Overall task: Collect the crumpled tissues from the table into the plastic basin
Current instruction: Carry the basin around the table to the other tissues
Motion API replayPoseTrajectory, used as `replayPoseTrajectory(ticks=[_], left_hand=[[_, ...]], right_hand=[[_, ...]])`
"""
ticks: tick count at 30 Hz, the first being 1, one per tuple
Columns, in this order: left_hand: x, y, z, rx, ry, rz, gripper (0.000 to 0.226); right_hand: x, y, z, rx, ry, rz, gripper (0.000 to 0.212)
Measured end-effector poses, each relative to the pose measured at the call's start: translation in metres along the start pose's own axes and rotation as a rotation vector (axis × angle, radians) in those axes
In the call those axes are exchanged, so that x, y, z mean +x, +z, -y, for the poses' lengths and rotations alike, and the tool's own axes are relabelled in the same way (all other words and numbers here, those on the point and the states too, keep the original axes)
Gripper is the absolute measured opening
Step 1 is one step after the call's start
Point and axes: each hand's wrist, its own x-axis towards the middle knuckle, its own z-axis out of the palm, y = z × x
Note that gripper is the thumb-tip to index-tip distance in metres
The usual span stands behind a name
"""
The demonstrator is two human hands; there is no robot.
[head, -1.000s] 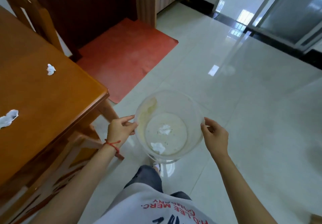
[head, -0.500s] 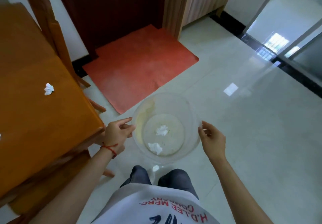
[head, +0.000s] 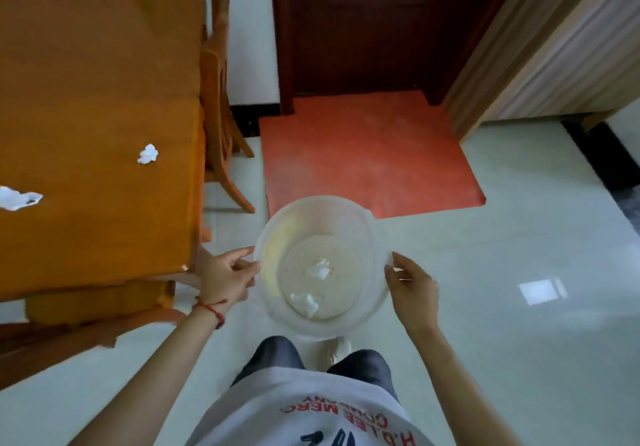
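I hold a clear plastic basin (head: 375, 234) in front of me above the floor. My left hand (head: 225, 277) grips its left rim and my right hand (head: 410, 288) grips its right rim. Two crumpled white tissues lie inside it, one (head: 319, 269) near the middle and one (head: 304, 303) nearer to me. On the orange wooden table (head: 86, 106) at the left lie a small crumpled tissue (head: 148, 154) and a flatter crumpled tissue (head: 19, 197) at the left edge of the view.
A wooden chair (head: 216, 106) stands against the table's right side. An orange-red mat (head: 363, 154) lies before a dark door (head: 363, 26). Glossy pale floor tiles (head: 519, 272) stretch to the right. The table corner (head: 185, 267) is close to my left hand.
My view has swung left toward the table, bringing more tabletop and both table tissues into sight. The basin stays held between both hands, with the same two tissues inside.
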Motion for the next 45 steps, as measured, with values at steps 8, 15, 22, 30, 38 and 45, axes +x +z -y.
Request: replayPoseTrajectory(ticks=[8, 15, 22, 30, 38, 45], left_hand=[[0.004, 0.022, -0.001, -0.096, -0.102, -0.176, 0.034], [0.041, 0.019, -0.003, -0.142, -0.185, -0.297, 0.035], [0.080, 0.017, -0.015, -0.195, -0.225, -0.415, 0.029], [0.097, 0.020, -0.028, -0.281, -0.357, -0.578, 0.028], [0.108, 0.047, -0.051, -0.357, -0.514, -0.758, 0.027], [0.113, 0.084, -0.064, -0.480, -0.680, -0.916, 0.028]], right_hand=[[0.078, 0.001, 0.021, -0.039, -0.105, 0.188, 0.022], [0.137, 0.037, 0.045, -0.087, -0.187, 0.309, 0.022], [0.193, 0.064, 0.091, -0.124, -0.242, 0.414, 0.025], [0.244, 0.094, 0.128, -0.189, -0.344, 0.561, 0.025], [0.301, 0.121, 0.171, -0.275, -0.450, 0.832, 0.023], [0.338, 0.142, 0.201, -0.307, -0.527, 1.021, 0.020]])
